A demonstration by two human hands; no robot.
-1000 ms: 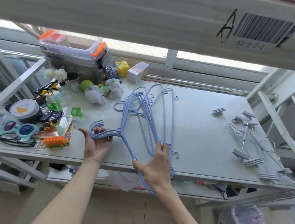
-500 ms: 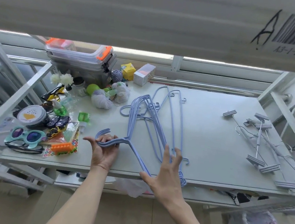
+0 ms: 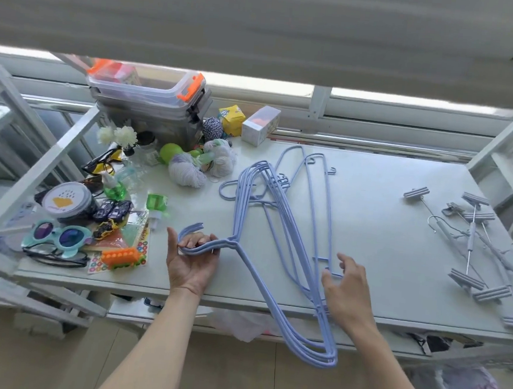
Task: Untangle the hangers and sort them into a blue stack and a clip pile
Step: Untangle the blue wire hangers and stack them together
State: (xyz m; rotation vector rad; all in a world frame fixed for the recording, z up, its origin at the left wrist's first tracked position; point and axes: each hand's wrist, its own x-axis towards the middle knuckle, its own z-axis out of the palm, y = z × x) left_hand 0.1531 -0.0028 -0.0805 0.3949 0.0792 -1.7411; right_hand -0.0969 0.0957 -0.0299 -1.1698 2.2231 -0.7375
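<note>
Step in hand: squaring blue stack. Left hand (image 3: 193, 261) grips hooks of blue hangers (image 3: 241, 211). Right hand (image 3: 347, 290) fingers loosely spread at lower bars, holding nothing. Clip pile (image 3: 471, 239) sits well apart on table (image 3: 382, 250). Next move, judged: right hand aligns bars.

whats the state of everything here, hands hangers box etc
blue hangers: bunched, near corner hanging off the table edge
left hand: grips the bunch at its hooks
right hand: open, beside the bunch
clip hangers: loose pile, lying at table's right
box: lid on
</note>
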